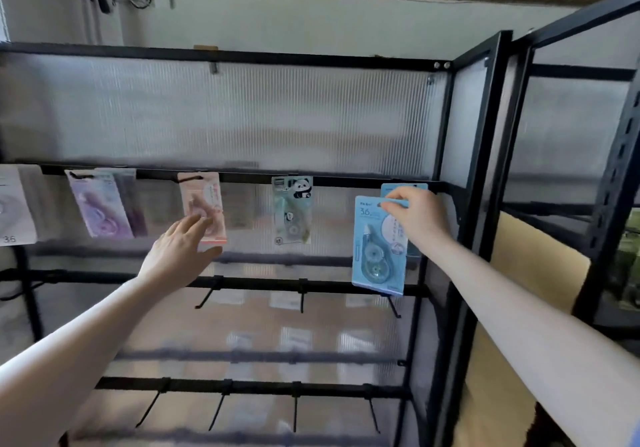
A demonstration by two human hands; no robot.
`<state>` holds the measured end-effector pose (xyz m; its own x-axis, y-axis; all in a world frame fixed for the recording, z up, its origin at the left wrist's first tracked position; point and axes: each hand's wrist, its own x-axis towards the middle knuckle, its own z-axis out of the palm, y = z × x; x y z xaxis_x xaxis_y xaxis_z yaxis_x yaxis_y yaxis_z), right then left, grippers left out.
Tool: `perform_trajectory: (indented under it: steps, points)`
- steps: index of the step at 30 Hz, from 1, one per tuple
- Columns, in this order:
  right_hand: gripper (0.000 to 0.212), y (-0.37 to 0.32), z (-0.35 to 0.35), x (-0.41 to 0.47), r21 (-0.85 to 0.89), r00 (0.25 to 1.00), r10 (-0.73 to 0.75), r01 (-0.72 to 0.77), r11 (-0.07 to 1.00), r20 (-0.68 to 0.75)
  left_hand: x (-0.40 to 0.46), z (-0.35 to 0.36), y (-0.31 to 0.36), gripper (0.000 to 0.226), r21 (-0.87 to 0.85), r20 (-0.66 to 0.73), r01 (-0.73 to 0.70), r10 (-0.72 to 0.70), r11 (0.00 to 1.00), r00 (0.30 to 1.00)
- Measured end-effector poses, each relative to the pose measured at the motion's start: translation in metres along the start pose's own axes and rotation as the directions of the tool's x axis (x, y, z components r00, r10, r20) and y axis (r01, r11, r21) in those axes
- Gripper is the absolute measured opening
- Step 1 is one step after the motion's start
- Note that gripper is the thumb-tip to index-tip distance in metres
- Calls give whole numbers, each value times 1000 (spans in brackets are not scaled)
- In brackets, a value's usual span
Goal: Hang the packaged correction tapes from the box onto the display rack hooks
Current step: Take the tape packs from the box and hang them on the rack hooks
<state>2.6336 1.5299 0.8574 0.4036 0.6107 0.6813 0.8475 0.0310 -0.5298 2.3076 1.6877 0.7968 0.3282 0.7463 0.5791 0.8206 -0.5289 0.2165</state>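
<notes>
The black metal display rack [242, 178] with ribbed translucent back panels fills the view; its lower rails carry bare black hooks [302, 296] toward 6 o'clock; the right hand [417, 216], at 3 o'clock, pinches the top edge of a light blue packaged correction tape [375, 249] just in front of the upper rail; the left hand [180, 251], near 9 o'clock, has relaxed straight fingers touching a hanging pink packaged correction tape [204, 206]; a panda-printed pale green package [292, 209] hangs between them; a lilac package [100, 204] hangs further toward 9 o'clock.
</notes>
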Motion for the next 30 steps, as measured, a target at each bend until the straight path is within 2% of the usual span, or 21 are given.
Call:
perform_trajectory:
  steps: [10,17,24,30]
  points:
    - [10,45,-34,35,63,995,3,3,998,-95,-1,9,34,62,56,40,64,-67,996,997]
    - [14,57,-33,55,105,999,20,-17,994,-29,-1,10,43,60,61,31,51,-53,997,998]
    - [19,68,-20,64,26,999,2,-3,1000,39,0,14,40,60,73,48,69,-73,995,996]
    - [20,81,-9,75,-77,998,-60,62,995,32,3,20,41,61,69,48,72,-76,995,996]
